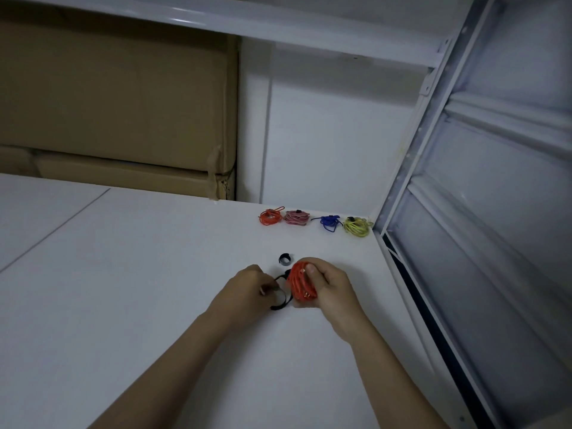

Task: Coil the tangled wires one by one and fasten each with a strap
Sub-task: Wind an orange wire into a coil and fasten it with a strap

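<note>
My right hand (328, 284) grips a coiled red wire (299, 283) just above the white table (154, 289), thumb pressed on the coil. My left hand (247, 287) pinches a black strap (280, 300) that loops from the coil's left side down toward the table. A second black strap (285, 259), curled into a ring, lies just behind the hands. At the table's back right edge sits a row of strapped coils: orange (270, 217), pink (297, 217), blue (330, 222) and yellow (357, 226).
A white metal shelving frame (402, 168) rises along the table's right edge, with a white shelf beam (216, 20) overhead. Stacked cardboard boxes (117, 113) stand behind the table at the left. A white wall panel (325, 134) is behind the coils.
</note>
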A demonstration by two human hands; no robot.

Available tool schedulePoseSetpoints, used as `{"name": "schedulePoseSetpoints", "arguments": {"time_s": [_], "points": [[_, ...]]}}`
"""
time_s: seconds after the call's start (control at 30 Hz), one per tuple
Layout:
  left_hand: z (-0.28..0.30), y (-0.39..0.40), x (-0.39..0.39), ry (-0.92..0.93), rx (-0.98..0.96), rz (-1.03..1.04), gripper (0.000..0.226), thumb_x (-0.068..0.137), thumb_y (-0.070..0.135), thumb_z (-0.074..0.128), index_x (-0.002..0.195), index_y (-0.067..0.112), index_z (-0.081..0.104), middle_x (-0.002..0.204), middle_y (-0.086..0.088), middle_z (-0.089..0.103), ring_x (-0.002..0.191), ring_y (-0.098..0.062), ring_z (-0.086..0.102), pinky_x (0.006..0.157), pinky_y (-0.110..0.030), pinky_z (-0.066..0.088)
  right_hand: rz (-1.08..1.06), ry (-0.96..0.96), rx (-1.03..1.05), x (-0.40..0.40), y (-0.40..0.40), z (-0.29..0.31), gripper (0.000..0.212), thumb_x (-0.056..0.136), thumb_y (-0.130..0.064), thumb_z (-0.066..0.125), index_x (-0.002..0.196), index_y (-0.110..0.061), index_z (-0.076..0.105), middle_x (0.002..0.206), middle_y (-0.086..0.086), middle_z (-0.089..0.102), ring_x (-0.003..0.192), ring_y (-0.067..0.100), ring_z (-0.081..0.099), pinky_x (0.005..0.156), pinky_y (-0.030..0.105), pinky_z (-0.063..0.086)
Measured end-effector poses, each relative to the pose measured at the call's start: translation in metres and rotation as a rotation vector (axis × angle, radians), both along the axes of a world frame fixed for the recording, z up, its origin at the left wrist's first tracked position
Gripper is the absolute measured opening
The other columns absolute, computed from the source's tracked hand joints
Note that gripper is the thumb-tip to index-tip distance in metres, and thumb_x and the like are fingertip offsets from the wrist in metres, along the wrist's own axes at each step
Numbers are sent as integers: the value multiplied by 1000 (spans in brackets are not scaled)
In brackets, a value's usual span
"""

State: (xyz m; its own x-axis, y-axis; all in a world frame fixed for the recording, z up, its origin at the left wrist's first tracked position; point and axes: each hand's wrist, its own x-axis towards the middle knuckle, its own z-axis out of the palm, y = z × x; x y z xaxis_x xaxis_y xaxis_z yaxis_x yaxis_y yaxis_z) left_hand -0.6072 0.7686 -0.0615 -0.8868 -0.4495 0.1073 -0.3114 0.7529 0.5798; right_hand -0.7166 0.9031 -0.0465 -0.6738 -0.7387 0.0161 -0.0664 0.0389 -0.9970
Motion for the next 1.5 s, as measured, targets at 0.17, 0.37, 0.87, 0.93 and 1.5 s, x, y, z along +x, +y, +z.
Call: {"name": "schedulePoseSetpoints", "arguments": {"time_s": [0.17,0.37,0.87,0.93,1.5], "points": [[7,4,1,57,109,50,19,87,13,58,90,16,76,78,0,63,63,-5,56,66,-22,46,60,114,123,2,-8,-15,26,102,-11,38,97,-20,62,108,15,61,92,22,65,59,28,58],[5,-9,9,0,-5,157,25,89,11,55,107,15,73,89,2,59,83,-14,57,70,-22,42,92,300,236,-2,-6,-22,25,102,-12,36,94,-18,59,108,14,57,95,21,60,69,35,60],[13,-25,29,82,-79,356,17,87,12,59,99,16,71,89,-1,51,77,-16,52,67,-23,36,106,203,291,-2,-10,-11,21,103,-17,38,101,-18,59,105,8,55,89,21,59,59,27,58],[16,-29,30,94,-94,378,18,88,12,59,100,15,71,92,-2,52,79,-18,54,68,-24,38,122,226,324,0,-10,-11,21,102,-18,39,99,-19,59,105,9,55,88,20,59,59,28,58],[18,-51,39,137,-130,365,18,90,13,57,102,15,71,100,-4,58,87,-24,60,73,-28,45,138,375,451,15,-22,16,27,103,-17,36,117,-11,58,108,6,51,86,20,57,67,31,60]]}}
